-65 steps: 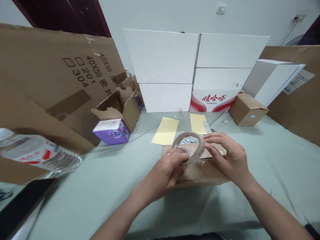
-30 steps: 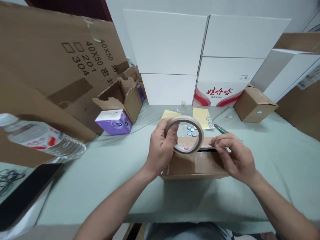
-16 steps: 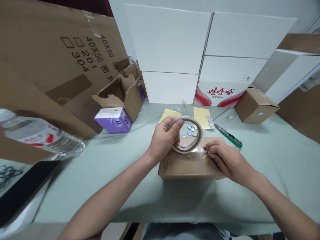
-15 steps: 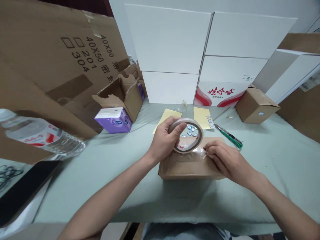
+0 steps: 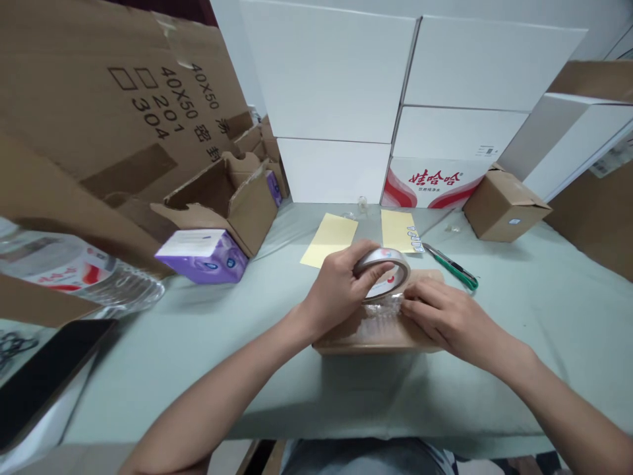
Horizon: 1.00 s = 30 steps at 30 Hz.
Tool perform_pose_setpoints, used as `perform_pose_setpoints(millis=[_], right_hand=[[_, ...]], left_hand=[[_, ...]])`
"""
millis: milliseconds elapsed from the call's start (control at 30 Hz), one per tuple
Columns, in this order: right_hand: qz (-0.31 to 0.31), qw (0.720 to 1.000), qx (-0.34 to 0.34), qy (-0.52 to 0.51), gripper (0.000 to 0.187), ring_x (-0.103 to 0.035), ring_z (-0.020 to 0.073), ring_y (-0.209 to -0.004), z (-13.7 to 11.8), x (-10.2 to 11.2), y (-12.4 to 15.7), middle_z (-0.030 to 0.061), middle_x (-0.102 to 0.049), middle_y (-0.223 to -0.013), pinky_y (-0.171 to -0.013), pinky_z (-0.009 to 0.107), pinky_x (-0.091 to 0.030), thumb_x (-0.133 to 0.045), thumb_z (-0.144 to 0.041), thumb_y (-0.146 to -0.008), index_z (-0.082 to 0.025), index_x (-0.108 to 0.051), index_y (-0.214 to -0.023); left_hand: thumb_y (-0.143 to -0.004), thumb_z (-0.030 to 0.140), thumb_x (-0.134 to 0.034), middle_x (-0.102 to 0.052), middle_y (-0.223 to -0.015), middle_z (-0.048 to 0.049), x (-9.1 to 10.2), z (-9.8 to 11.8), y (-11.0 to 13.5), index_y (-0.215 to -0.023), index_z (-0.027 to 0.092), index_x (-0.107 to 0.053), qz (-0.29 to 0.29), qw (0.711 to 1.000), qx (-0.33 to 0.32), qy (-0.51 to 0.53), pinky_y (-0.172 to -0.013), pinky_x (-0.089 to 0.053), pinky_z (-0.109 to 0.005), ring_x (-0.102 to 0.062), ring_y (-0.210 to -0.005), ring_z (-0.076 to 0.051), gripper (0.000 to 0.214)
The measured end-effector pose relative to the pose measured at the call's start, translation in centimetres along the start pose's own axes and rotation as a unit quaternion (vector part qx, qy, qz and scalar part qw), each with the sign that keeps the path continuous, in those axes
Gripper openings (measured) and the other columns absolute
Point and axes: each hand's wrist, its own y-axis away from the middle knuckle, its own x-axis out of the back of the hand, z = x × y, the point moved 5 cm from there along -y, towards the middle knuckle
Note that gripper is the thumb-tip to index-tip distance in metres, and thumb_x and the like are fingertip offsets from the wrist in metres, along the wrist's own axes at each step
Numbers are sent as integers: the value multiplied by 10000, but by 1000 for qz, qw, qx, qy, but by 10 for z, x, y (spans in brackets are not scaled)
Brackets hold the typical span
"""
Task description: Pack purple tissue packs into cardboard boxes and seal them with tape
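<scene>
Currently, a roll of clear adhesive tape (image 5: 383, 258) is grasped in the left hand (image 5: 336, 290), with the fingers curled over its rim, and is held tilted just above a flat kraft carton (image 5: 346, 344). The right hand (image 5: 450, 313) is not clenched: it is laid open on the carton's top, pressing on a clear tape strip (image 5: 383, 309) that appears to run up to the roll. The roll is apparently kept low so that the strip stays short and the pressed end is not lifted. The carton rests on a pale green cloth-covered desk (image 5: 554, 369), and nothing is seen obstructing the hands. Two pale yellow sheets (image 5: 329, 239) (image 5: 397, 229) lie beyond it, with small stickers (image 5: 414, 239) along one edge. A green-handled utility knife (image 5: 452, 276) lies just past the carton's far right corner. A purple tissue pack (image 5: 202, 257) and an opened cardboard box (image 5: 252, 221) stand well to the left.
</scene>
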Motion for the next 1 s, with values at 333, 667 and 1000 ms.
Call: perform_pose_setpoints(millis=[333,667,1000], right_hand=[[-80,993,-53,-74,610,-524,311,-1053,-5,-10,3,172,-562,-1173,-878,495,-492,-608,-583,-889,-164,-568,-1331],[-95,992,-72,-31,774,-533,313,-897,-9,-15,-8,152,-582,-986,-772,504,-511,-605,-689,-828,-107,-594,-1339],[7,992,-67,-103,533,-497,349,-1289,20,0,33,166,-560,-1365,-1048,549,-447,-533,-636,-908,-219,-661,-1215]], left_hand=[[-821,472,-679,-593,-813,10,2,-19,14,-911,205,-515,11,974,142,176,-672,-434,-263,-552,-696,-150,325],[-1003,485,-404,-505,-747,39,11,-33,25,-1037,219,-516,70,981,149,104,-691,-432,-269,-568,-707,-154,290],[-1013,460,-397,-533,-725,32,6,-33,32,-1003,211,-486,54,983,130,118,-729,-412,-290,-552,-729,-165,265]])
